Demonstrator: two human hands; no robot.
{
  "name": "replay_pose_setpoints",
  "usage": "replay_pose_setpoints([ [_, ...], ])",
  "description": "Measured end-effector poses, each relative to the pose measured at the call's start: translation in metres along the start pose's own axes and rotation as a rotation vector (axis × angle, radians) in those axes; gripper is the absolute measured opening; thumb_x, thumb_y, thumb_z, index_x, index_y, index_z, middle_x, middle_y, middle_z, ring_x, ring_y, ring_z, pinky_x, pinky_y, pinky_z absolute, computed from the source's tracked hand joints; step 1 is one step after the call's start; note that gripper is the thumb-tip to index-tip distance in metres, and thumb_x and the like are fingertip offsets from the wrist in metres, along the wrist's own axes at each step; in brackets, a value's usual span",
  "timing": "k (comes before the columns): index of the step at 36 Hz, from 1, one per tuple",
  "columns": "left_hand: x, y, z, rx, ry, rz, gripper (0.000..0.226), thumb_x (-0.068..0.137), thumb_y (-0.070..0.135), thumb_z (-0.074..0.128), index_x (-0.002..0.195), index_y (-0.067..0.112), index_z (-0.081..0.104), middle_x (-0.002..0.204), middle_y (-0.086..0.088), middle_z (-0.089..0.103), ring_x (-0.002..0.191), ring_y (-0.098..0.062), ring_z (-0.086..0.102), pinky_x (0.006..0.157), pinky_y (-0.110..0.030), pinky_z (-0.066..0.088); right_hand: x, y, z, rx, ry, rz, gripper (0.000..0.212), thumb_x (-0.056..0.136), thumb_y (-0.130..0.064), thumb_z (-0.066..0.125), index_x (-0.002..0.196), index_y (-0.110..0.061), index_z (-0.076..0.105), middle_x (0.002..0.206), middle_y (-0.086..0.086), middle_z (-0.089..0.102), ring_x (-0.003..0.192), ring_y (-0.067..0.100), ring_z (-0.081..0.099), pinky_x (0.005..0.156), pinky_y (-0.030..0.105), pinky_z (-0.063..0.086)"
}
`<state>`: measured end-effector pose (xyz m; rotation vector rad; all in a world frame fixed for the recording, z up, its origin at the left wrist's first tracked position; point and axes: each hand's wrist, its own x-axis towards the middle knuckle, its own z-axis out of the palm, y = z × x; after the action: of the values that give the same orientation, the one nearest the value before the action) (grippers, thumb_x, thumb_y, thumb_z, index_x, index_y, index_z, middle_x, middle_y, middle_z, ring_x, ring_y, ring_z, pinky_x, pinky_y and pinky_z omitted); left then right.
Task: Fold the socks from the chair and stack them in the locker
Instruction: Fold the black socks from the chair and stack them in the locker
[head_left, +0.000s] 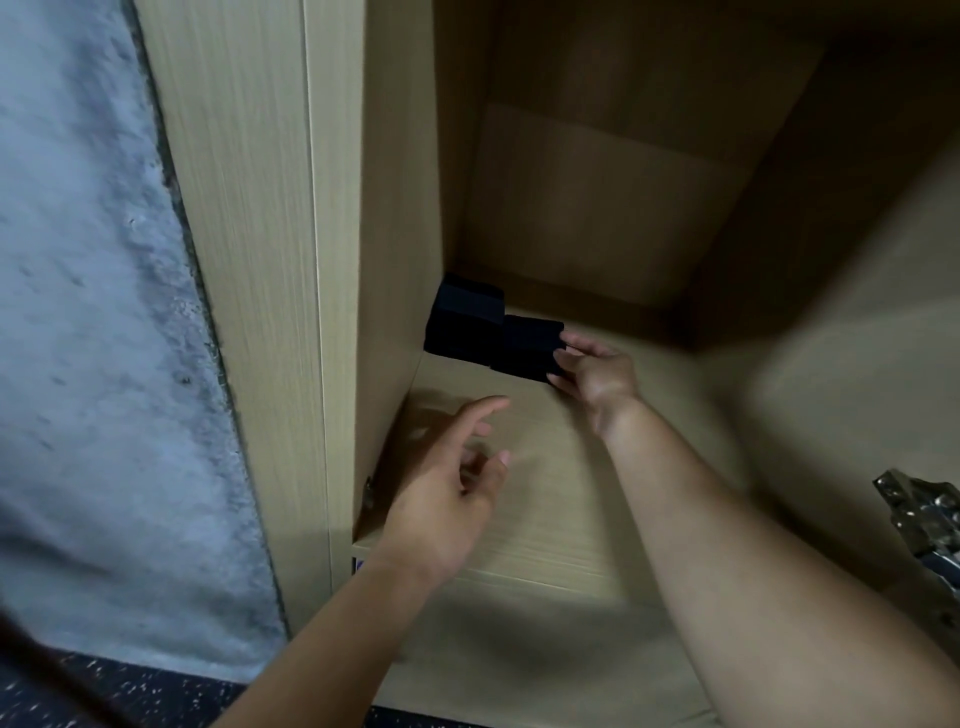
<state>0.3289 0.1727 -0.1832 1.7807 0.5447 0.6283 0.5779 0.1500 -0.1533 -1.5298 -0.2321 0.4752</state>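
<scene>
A stack of folded dark socks (465, 322) sits in the back left corner of the wooden locker shelf (545, 467). Right beside it lies another folded dark sock (527, 348), which my right hand (597, 371) holds by its right edge, fingers curled round it. My left hand (447, 467) hovers above the front of the shelf with relaxed, spread fingers and holds nothing. The chair is out of view.
The locker's left side panel (260, 260) stands against a grey rough wall (88, 312). A metal door hinge (919, 514) juts out at the right edge. Dark speckled floor (130, 691) shows at the bottom left.
</scene>
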Motion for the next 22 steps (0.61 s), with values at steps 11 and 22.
replay_pose_setpoints([
  [11,0.000,0.000,0.001,0.007,0.008,0.003,0.048,0.101,0.034,0.061,0.136,0.062,0.045,0.122,0.033,0.051,0.102,0.008,0.055,0.090,-0.017,0.044,0.012,0.013,-0.008,-0.409,0.065,-0.230,0.024,0.097,-0.010,0.068,0.120,-0.015,0.074,0.119,0.001,0.072,0.115,0.018,0.065,0.113,0.034,0.045],
  [22,0.001,-0.004,0.002,-0.003,0.027,0.030,0.047,0.100,0.032,0.062,0.135,0.061,0.048,0.120,0.031,0.052,0.102,0.002,0.057,0.094,-0.022,0.047,0.012,0.016,-0.005,-0.488,0.048,-0.223,0.026,0.101,-0.008,0.060,0.124,-0.012,0.072,0.122,0.003,0.072,0.119,0.021,0.064,0.115,0.035,0.043],
])
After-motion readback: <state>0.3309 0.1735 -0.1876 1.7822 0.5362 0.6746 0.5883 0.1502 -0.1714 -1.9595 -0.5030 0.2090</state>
